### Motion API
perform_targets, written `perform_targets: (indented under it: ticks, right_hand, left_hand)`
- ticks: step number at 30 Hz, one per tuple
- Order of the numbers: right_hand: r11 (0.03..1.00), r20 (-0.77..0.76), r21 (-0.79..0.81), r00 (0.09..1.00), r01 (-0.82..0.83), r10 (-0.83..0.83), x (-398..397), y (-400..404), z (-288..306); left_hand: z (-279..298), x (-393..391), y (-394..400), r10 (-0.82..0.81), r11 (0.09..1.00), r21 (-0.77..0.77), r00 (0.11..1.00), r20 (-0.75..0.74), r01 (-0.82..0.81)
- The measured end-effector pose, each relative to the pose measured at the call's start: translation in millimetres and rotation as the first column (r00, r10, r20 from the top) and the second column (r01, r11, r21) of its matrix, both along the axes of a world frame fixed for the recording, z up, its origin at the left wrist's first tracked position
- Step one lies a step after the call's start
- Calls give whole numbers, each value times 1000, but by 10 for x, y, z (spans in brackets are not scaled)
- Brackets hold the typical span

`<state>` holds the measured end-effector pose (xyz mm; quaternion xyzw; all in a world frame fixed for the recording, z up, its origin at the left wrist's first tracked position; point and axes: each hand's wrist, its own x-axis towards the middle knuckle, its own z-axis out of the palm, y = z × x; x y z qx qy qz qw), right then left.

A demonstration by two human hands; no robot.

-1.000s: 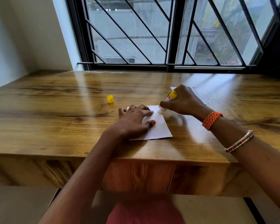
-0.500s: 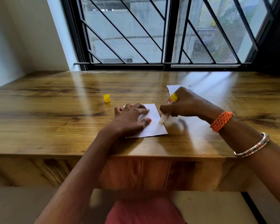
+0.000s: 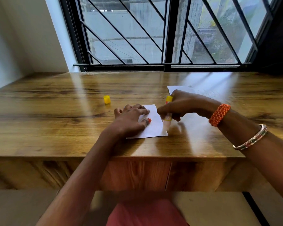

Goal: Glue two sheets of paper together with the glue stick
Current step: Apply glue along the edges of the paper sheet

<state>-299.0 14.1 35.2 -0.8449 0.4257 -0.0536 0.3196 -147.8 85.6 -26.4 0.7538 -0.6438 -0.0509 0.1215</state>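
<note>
Since the earlier frame the glue stick [image 3: 167,115] has travelled from the far right corner of the sheet of paper [image 3: 153,126] down along its right edge toward the near corner, now standing nearly upright with its tip on the paper. Right hand [image 3: 181,106] is wrapped tightly around the stick's barrel, yellow end showing above the fingers. Left hand [image 3: 131,121] lies flat with fingers spread on the sheet's left half, pinning it to the desk [image 3: 55,121]. Paper judged light, limp and prone to sliding on the glossy wood, so pressing it flat while gluing seems right; lift later by an unglued corner. Second sheet [image 3: 178,88] lies just behind the right hand, partly hidden. Yellow cap [image 3: 107,99] stands apart on the desk, left of both hands. No containers visible; the stick's glue level cannot be told.
</note>
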Motion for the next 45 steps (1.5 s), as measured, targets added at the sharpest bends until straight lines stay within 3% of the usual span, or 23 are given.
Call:
perform_targets:
  ticks: [4, 9, 12, 15, 20, 23, 27, 30, 37, 45]
  right_hand:
    - [993, -40, 120, 999, -14, 19, -4, -12, 17]
    - [980, 199, 184, 974, 75, -112, -103, -114, 1]
    - [978, 326, 179, 931, 109, -164, -197, -201, -43]
    - [979, 413, 176, 894, 106, -172, -245, -240, -110]
    - [984, 495, 100, 851, 147, -178, -213, -216, -220]
    - [985, 547, 46, 821, 166, -164, -195, -193, -262]
    - [983, 525, 14, 835, 184, -164, -167, -217, -289]
    - [985, 511, -43, 851, 167, -122, -159, -226, -296]
    - [924, 377, -351, 926, 154, -11, -107, -164, -324]
    - [901, 342, -417, 939, 117, 37, -23, -93, -307]
  left_hand:
    - [9, -11, 13, 26, 1000, 3, 1000, 4, -26]
    - [61, -60, 36, 97, 992, 74, 987, 127, -107]
    - [93, -120, 68, 196, 972, 72, 937, 289, -225]
    - [102, -166, 126, 289, 944, 45, 887, 360, -326]
    - [139, -128, 119, 360, 922, 13, 868, 341, -387]
    - [134, -71, 148, 245, 969, -53, 934, 260, -239]
    - [133, -17, 270, -130, 991, 24, 989, 63, 129]
    - [99, 11, 255, -102, 994, 44, 991, 82, 99]
    - [-32, -28, 143, -11, 1000, -16, 995, 98, 13]
    - [-61, -23, 148, 5, 1000, -23, 998, 66, -3]
